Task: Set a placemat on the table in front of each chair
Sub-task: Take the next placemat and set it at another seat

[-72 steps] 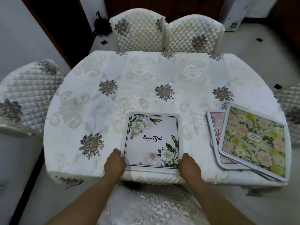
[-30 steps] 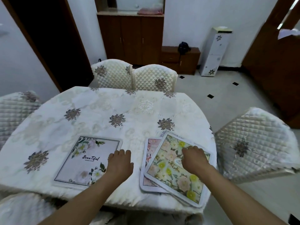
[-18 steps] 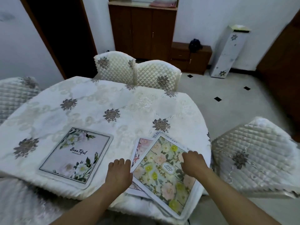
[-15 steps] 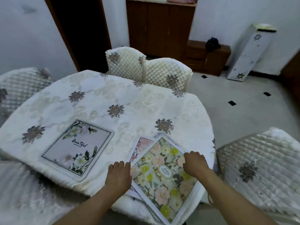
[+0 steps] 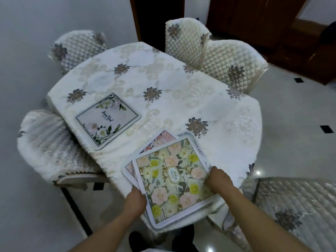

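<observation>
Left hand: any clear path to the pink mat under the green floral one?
Probably yes, in part. The left hand sits at the stack's near-left edge, where the pink mat pokes out from under the green floral mat. The right hand rests on the top mat, which covers the rest.

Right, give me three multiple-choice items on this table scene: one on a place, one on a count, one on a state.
1. Where does the white placemat printed with "Beautiful" lie?
A. flat on the table, apart from the stack
B. on a chair seat
C. on top of the stack

2. How many quilted chair backs stand side by side at the table's far edge?
A. none
B. two
C. four

3. What are the hands doing?
A. hanging clear of the table
B. both pressing the white placemat
C. left hand and right hand at opposite edges of the yellow-flowered placemat

Answers: 1 A, it lies alone near the left edge. 2 B, a pair touches there. 3 C, fingers meet both its edges.
</observation>
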